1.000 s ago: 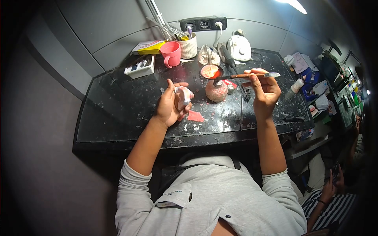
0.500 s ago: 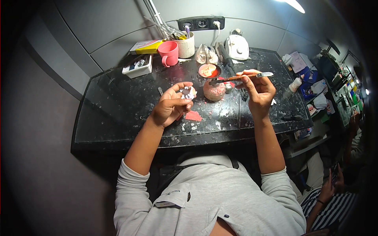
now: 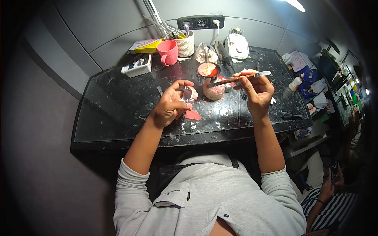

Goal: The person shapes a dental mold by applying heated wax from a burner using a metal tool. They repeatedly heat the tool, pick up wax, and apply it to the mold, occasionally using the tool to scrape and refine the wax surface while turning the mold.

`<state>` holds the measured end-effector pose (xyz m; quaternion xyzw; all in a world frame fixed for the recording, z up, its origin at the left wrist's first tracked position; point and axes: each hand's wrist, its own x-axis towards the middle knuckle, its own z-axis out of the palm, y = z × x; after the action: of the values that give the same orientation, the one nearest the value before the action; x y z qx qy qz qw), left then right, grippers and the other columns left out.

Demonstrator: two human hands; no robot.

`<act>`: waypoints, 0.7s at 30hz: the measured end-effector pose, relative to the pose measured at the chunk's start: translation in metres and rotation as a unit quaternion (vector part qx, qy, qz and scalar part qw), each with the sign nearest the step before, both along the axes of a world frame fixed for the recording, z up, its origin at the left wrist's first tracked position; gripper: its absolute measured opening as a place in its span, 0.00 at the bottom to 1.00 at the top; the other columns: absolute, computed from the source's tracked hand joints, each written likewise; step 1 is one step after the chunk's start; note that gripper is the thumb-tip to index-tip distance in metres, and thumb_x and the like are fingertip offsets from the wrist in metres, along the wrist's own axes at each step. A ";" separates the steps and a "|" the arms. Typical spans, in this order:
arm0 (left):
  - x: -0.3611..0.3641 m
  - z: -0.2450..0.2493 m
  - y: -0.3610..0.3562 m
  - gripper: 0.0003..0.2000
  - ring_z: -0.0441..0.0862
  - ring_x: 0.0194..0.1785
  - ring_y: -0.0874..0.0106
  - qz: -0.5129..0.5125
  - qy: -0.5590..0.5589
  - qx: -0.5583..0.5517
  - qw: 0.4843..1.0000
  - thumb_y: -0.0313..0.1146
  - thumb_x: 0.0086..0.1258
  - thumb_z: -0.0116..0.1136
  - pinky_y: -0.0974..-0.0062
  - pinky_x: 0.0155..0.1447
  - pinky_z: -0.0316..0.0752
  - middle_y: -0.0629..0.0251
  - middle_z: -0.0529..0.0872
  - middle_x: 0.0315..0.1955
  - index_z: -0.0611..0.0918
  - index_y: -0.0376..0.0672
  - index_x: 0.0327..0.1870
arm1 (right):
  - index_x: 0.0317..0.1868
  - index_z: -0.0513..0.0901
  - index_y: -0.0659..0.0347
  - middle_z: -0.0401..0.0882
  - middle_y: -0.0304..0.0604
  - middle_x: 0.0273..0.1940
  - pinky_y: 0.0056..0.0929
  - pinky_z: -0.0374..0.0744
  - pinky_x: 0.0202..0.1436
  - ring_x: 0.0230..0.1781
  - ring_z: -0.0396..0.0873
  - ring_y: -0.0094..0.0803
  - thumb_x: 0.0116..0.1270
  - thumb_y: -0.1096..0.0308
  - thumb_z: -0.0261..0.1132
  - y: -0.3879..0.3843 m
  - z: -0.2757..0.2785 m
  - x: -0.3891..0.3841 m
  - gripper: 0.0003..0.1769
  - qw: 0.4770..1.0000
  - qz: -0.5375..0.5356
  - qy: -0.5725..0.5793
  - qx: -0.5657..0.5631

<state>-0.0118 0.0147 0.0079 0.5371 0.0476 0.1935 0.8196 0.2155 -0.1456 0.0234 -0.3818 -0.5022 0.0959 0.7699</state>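
Observation:
My left hand (image 3: 165, 109) is closed around a small white and pink dental cast (image 3: 190, 93), pinched between thumb and fingers above the table. My right hand (image 3: 259, 93) grips a wax knife (image 3: 233, 80) with a brown handle and metal ends. Its left blade hovers over or in front of a round, pink-spattered burner (image 3: 214, 93); contact cannot be made out. Behind that burner is a small dark pan (image 3: 207, 70) containing pink and red wax. A flat piece of pink wax (image 3: 193, 115) lies on the table below my left hand.
A pink mug (image 3: 168, 52), a white tray (image 3: 138, 66) and a woven tool holder (image 3: 185, 45) stand at the back left. Behind the pan, a dark handpiece (image 3: 225, 54) leans near a white machine (image 3: 237, 47). Another person's hands (image 3: 328, 188) hold a phone at right.
The dental cast has turned in my left hand, showing a different side. In my right hand, the wax knife's left tip has dipped slightly and shifted left.

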 end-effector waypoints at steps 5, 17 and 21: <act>0.001 0.000 -0.002 0.29 0.82 0.46 0.74 0.010 -0.002 -0.008 1.000 0.13 0.60 0.62 0.79 0.50 0.78 0.56 0.80 0.47 0.68 0.36 0.64 | 0.50 0.80 0.75 0.87 0.56 0.44 0.31 0.90 0.44 0.45 0.88 0.38 0.72 0.81 0.64 0.000 0.002 -0.008 0.09 0.998 0.067 -0.004 0.000; 0.004 0.003 -0.005 0.32 0.80 0.45 0.73 0.038 0.024 0.003 0.999 0.16 0.58 0.64 0.78 0.52 0.78 0.53 0.77 0.49 0.67 0.36 0.65 | 0.49 0.81 0.76 0.87 0.56 0.44 0.33 0.89 0.50 0.46 0.88 0.37 0.70 0.83 0.65 0.003 -0.002 -0.015 0.09 0.995 0.097 -0.015 -0.012; 0.004 0.003 -0.006 0.32 0.80 0.45 0.73 0.033 0.021 -0.005 0.999 0.16 0.58 0.64 0.78 0.51 0.78 0.53 0.77 0.49 0.67 0.36 0.65 | 0.49 0.81 0.76 0.87 0.55 0.44 0.32 0.88 0.51 0.47 0.88 0.37 0.70 0.83 0.64 0.003 -0.001 -0.017 0.09 0.995 0.095 -0.020 -0.021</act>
<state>-0.0081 0.0090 0.0111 0.5352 0.0833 0.2093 0.8141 0.1989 -0.1425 0.0220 -0.3501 -0.5499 0.1716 0.7386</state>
